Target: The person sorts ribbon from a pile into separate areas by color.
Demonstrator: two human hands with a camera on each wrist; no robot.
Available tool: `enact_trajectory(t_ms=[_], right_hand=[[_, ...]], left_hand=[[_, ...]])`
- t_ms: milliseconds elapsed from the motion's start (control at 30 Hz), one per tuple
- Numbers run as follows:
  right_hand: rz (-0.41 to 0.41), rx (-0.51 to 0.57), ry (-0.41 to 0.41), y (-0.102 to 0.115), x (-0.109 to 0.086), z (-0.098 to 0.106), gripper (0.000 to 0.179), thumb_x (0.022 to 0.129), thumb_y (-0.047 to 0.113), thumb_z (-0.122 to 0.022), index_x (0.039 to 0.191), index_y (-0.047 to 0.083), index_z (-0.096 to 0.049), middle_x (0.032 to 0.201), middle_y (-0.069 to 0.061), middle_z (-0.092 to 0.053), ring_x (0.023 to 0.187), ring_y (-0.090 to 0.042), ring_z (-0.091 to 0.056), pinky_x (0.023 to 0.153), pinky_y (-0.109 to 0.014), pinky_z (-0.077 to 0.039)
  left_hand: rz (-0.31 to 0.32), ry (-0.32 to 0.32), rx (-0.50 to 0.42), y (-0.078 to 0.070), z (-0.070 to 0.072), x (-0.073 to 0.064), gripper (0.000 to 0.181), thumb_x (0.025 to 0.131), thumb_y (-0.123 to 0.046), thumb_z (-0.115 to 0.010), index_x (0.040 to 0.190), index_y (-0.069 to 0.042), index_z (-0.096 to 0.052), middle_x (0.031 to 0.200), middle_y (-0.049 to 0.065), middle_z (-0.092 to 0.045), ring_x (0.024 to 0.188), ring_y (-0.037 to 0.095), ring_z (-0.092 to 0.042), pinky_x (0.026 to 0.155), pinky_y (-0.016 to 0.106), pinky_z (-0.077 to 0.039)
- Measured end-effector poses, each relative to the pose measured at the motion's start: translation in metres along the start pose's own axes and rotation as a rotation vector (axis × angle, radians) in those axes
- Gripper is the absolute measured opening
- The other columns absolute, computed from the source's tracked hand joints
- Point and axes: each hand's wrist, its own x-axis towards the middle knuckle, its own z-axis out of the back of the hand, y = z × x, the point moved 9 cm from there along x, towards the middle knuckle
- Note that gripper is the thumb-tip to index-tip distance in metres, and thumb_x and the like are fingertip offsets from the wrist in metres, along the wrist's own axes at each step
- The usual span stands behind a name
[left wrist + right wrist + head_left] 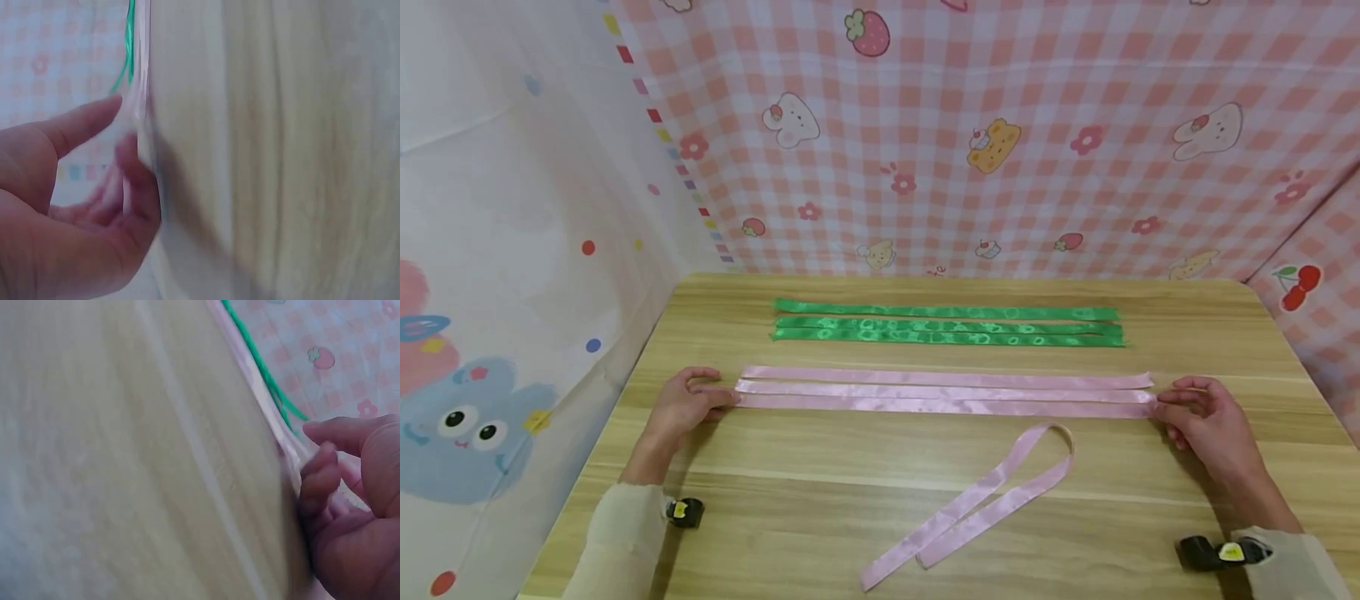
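Observation:
Three pink satin ribbons [940,392] lie straight and parallel across the table, close together. At their left ends is my left hand [688,404], thumb and a finger pinching the nearest ribbon's tip while another finger stretches out above. My right hand [1213,425] pinches the right end of the same ribbon, its other fingers loosely bent. The left wrist view has the pink strips [144,69] running edge-on to the fingertips, blurred there. From the right wrist, the pink strips [256,381] likewise meet the bent fingers.
Behind the pink row lie three green ribbons [947,325], parallel to it. Nearer me, another pink ribbon [985,492] is folded in a loose loop. The wooden table [760,533] backs onto a pink checked curtain [925,100]; a white printed curtain [550,208] hangs at left.

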Motion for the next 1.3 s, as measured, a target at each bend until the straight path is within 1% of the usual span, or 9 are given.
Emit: enact_trajectory(t_ms=[133, 267, 467, 567, 700, 833, 1000, 1167, 1300], right_hand=[[0.004, -0.048, -0.023, 0.009, -0.009, 0.000, 0.029, 0.094, 0.013, -0.069, 0.111, 0.024, -0.049, 0.094, 0.020, -0.059, 0.058, -0.006, -0.054, 0.048, -0.021, -0.045], [0.065, -0.137, 0.005, 0.030, -0.016, -0.014, 0.019, 0.097, 0.014, -0.065, 0.111, 0.016, -0.053, 0.093, 0.020, -0.059, 0.059, -0.007, -0.054, 0.049, -0.022, -0.044], [0.166, -0.217, 0.142, 0.052, -0.023, -0.052, 0.013, 0.097, 0.005, -0.060, 0.109, 0.003, -0.055, 0.093, 0.017, -0.060, 0.069, -0.009, -0.059, 0.056, -0.023, -0.051], [0.235, -0.200, 0.235, 0.059, -0.027, -0.074, 0.014, 0.094, -0.003, -0.060, 0.107, -0.004, -0.054, 0.089, 0.007, -0.062, 0.068, -0.012, -0.059, 0.054, -0.026, -0.052], [0.288, -0.204, 0.315, 0.065, -0.031, -0.097, 0.013, 0.093, -0.002, -0.063, 0.103, -0.005, -0.056, 0.083, -0.003, -0.062, 0.064, -0.017, -0.058, 0.054, -0.028, -0.051], [0.285, -0.274, 0.326, 0.065, -0.031, -0.111, 0.011, 0.093, 0.004, -0.067, 0.101, 0.000, -0.060, 0.086, -0.004, -0.063, 0.068, -0.012, -0.058, 0.058, -0.026, -0.052], [0.285, -0.360, 0.319, 0.065, -0.031, -0.123, 0.016, 0.089, 0.006, -0.073, 0.101, 0.002, -0.063, 0.091, -0.006, -0.067, 0.075, -0.006, -0.057, 0.063, -0.022, -0.050], [0.327, -0.387, 0.284, 0.071, -0.032, -0.131, 0.015, 0.085, -0.002, -0.073, 0.096, 0.003, -0.063, 0.086, -0.007, -0.066, 0.074, -0.006, -0.056, 0.063, -0.021, -0.049], [0.342, -0.335, 0.281, 0.078, -0.035, -0.139, 0.014, 0.086, -0.007, -0.069, 0.095, 0.003, -0.063, 0.084, -0.009, -0.065, 0.074, -0.007, -0.056, 0.063, -0.021, -0.048]], left_hand=[[-0.108, -0.070, 0.121, -0.021, -0.003, -0.011, 0.055, 0.086, -0.011, -0.076, 0.131, 0.004, -0.047, 0.095, 0.003, -0.066, 0.075, 0.005, -0.060, 0.063, 0.022, -0.053], [-0.163, -0.041, 0.139, -0.043, -0.026, -0.020, 0.052, 0.087, -0.012, -0.075, 0.131, 0.001, -0.050, 0.100, 0.009, -0.061, 0.078, 0.008, -0.055, 0.063, 0.021, -0.050], [-0.239, 0.109, 0.095, -0.071, -0.086, -0.033, 0.045, 0.088, -0.009, -0.075, 0.126, 0.000, -0.054, 0.102, 0.014, -0.067, 0.083, 0.016, -0.061, 0.068, 0.025, -0.052], [-0.264, 0.211, 0.044, -0.082, -0.123, -0.039, 0.041, 0.088, -0.007, -0.074, 0.124, 0.001, -0.055, 0.104, 0.017, -0.068, 0.086, 0.018, -0.064, 0.073, 0.028, -0.053], [-0.282, 0.347, -0.008, -0.096, -0.171, -0.048, 0.039, 0.088, -0.006, -0.073, 0.123, 0.000, -0.056, 0.105, 0.016, -0.070, 0.086, 0.019, -0.067, 0.075, 0.032, -0.054], [-0.308, 0.490, -0.036, -0.107, -0.218, -0.059, 0.037, 0.089, -0.006, -0.072, 0.122, 0.000, -0.056, 0.106, 0.017, -0.070, 0.088, 0.023, -0.070, 0.076, 0.038, -0.056], [-0.276, 0.636, -0.052, -0.110, -0.269, -0.068, 0.037, 0.090, -0.009, -0.072, 0.124, -0.003, -0.056, 0.111, 0.015, -0.070, 0.092, 0.020, -0.069, 0.078, 0.038, -0.057], [-0.255, 0.700, -0.033, -0.110, -0.307, -0.074, 0.034, 0.091, -0.013, -0.072, 0.121, -0.006, -0.058, 0.113, 0.009, -0.069, 0.095, 0.012, -0.067, 0.082, 0.030, -0.055], [-0.261, 0.727, -0.047, -0.115, -0.329, -0.080, 0.035, 0.093, -0.015, -0.070, 0.124, -0.007, -0.058, 0.116, 0.008, -0.068, 0.098, 0.011, -0.066, 0.083, 0.027, -0.054]])
